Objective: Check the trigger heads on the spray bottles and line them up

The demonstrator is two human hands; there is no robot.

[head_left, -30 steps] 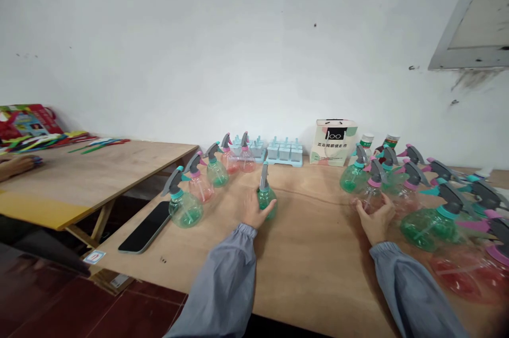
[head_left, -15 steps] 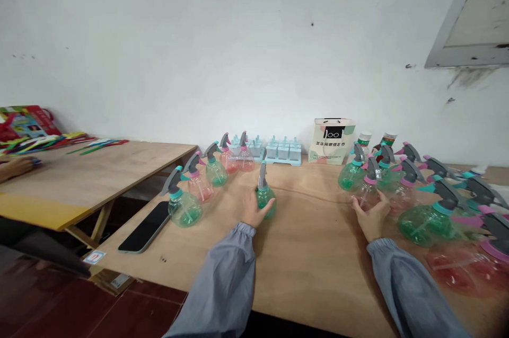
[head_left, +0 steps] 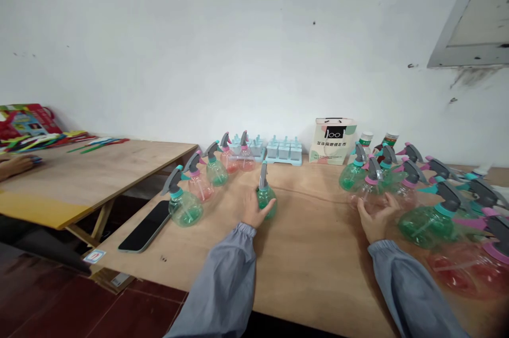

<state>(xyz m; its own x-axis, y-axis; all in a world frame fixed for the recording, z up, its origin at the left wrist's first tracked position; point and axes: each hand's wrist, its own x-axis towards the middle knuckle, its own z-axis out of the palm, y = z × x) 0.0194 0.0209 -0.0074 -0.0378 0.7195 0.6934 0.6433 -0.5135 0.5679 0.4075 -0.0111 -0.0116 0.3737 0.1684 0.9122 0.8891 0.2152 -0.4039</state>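
Note:
My left hand [head_left: 253, 208] is wrapped around a green spray bottle [head_left: 269, 201] that stands upright mid-table, its grey nozzle head pointing up. My right hand [head_left: 376, 219] has thumb and fingers spread, close in front of a clear pink spray bottle [head_left: 366, 193] with a pink collar. Whether its fingertips still touch that bottle is hard to tell. Around the right hand stand several more green and pink bottles, among them a large green spray bottle [head_left: 425, 225] and a pink spray bottle [head_left: 457, 269] at the near right.
On the left, several spray bottles [head_left: 186, 210] form a slanting row beside a black phone [head_left: 145, 228]. Pale blue popsicle moulds [head_left: 283, 151] and a paper bag [head_left: 332, 142] stand by the wall. Another person's hand [head_left: 18, 166] rests on the neighbouring table [head_left: 91, 174].
My right hand's fingers have spread wider and shifted slightly right off the pink bottle. My left hand and the green bottle stay in place.

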